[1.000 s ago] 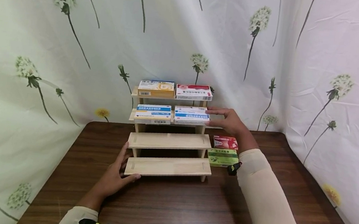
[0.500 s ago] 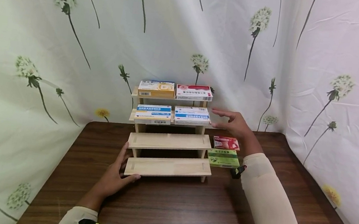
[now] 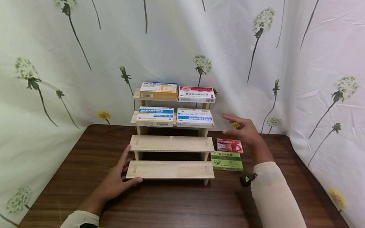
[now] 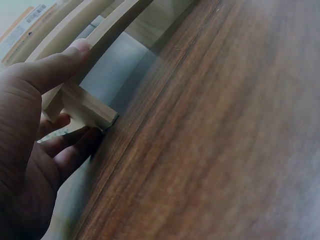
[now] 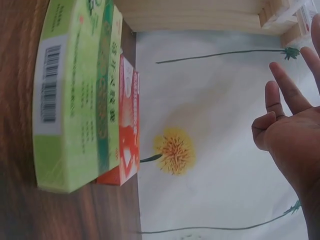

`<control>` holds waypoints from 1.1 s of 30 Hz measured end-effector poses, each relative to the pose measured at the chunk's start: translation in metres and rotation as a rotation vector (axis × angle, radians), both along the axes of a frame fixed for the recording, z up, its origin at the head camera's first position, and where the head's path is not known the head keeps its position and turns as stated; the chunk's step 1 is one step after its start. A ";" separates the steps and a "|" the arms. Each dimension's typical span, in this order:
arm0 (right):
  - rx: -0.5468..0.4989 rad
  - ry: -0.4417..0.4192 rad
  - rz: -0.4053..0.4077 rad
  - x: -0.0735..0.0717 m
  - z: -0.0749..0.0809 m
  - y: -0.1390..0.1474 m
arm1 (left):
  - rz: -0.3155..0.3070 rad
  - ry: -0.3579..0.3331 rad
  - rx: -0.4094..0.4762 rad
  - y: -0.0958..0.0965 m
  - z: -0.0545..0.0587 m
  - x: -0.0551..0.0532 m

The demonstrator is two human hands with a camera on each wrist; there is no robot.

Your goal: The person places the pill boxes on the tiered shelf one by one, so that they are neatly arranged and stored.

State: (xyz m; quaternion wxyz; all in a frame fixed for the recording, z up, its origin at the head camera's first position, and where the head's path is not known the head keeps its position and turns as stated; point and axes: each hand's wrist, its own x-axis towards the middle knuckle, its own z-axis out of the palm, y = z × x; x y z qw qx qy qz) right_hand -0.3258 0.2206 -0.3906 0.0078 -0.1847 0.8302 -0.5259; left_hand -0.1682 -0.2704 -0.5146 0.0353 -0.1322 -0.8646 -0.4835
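Observation:
A wooden stepped rack [image 3: 171, 170] stands on the table. My left hand [image 3: 113, 184] holds its lower left end. In the left wrist view the thumb [image 4: 67, 61] lies on a shelf's front edge, and the other fingers curl by the leg. My right hand [image 3: 248, 131] hovers right of the rack, fingers spread and holding nothing. Nearest to it on the rack is a blue-and-white medicine box [image 3: 195, 118] on the second shelf from the top. Below the hand, a red medicine box [image 3: 229, 145] and a green medicine box [image 3: 226, 161] lie on the table.
Another blue-and-white medicine box [image 3: 155, 116] sits on the same shelf, to the left. On the top shelf are a yellow-and-white box [image 3: 158, 90] and a red-and-white box [image 3: 197, 94]. A flower-printed cloth [image 3: 177, 45] hangs behind the brown table [image 3: 170, 215].
My right hand has let go of the right blue-and-white medicine box and moved away to the right. The left hand has stayed on the rack.

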 end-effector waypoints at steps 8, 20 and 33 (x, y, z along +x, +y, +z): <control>0.039 0.031 0.007 0.007 -0.007 0.015 | 0.000 0.005 -0.001 0.000 0.000 -0.001; 0.055 0.043 0.015 0.019 -0.021 0.032 | -0.002 0.007 0.000 -0.001 -0.001 0.000; 0.077 0.035 0.020 0.030 -0.029 0.041 | -0.012 0.006 0.007 0.000 0.000 0.001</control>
